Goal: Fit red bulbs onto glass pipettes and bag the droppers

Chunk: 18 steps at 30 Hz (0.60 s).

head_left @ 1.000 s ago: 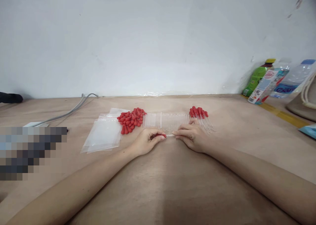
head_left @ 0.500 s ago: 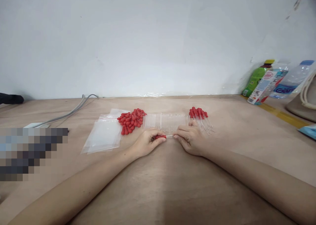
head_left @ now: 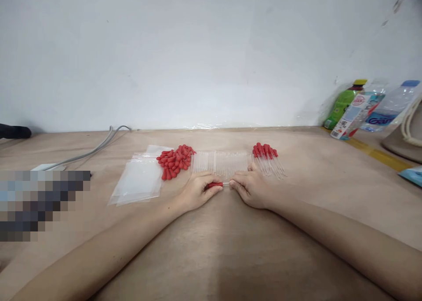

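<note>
My left hand (head_left: 201, 190) is closed on a red rubber dropper bulb (head_left: 215, 185), which points to the right. Facing it, my right hand (head_left: 250, 187) pinches a clear dropper tube (head_left: 226, 184) whose end meets the bulb's mouth; how deep it sits inside I cannot tell. Just behind both hands lies a row of clear tubes (head_left: 217, 161), side by side. A heap of loose red bulbs (head_left: 176, 161) rests behind my left hand. Beyond my right hand is a bunch of droppers (head_left: 265, 153) with red bulbs fitted on their tubes.
Clear plastic bags (head_left: 138, 180) lie left of the bulb heap. A grey cable (head_left: 95, 149) runs along the back left. At the right stand a green bottle (head_left: 344, 103), a carton (head_left: 354, 114), a clear bottle (head_left: 392, 107) and a bag with a rope handle (head_left: 404, 136).
My right hand has shifted slightly left towards my left hand. Less of the tube shows between the bulb and my right fingertips. The piles have stayed put.
</note>
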Available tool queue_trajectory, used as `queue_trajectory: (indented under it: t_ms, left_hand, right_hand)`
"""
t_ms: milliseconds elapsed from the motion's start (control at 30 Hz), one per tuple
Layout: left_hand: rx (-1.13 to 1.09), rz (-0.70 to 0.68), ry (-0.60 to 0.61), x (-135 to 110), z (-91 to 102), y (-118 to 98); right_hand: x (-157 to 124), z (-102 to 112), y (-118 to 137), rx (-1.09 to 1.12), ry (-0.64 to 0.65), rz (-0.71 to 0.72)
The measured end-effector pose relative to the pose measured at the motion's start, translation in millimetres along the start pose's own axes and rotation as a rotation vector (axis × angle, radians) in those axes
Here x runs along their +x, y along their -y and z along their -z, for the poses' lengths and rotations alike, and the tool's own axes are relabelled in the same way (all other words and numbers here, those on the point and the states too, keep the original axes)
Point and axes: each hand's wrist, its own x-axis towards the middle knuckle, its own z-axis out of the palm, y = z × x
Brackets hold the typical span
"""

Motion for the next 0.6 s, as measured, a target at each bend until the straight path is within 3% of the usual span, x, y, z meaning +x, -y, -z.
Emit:
queue_trajectory:
  t_ms: [167, 300, 433, 500, 600]
  left_hand:
    - [0.009, -0.006, -0.002, 0.1, 1.0, -0.8]
    - [0.013, 0.004, 0.004, -0.9, 2.4, -4.9]
    - [-0.043, 0.093, -0.040, -3.7, 1.6, -5.2]
    - [-0.068, 0.143, -0.069, -4.8, 1.0, -4.2]
    - [-0.054, 0.157, -0.058, -5.5, 0.7, -3.3]
  right_hand:
    - [2.1, 7.0, 2.9, 0.002, 0.073, -0.025]
    - [3.4, 23.9, 9.3, -0.097, 0.118, 0.046]
    - [5.7, 40.8, 0.8, -0.132, 0.119, 0.048]
    - [7.7, 47.9, -12.8, -0.106, 0.077, -0.081]
    - [9.2, 57.2, -40.0, -0.066, -0.073, -0.489]
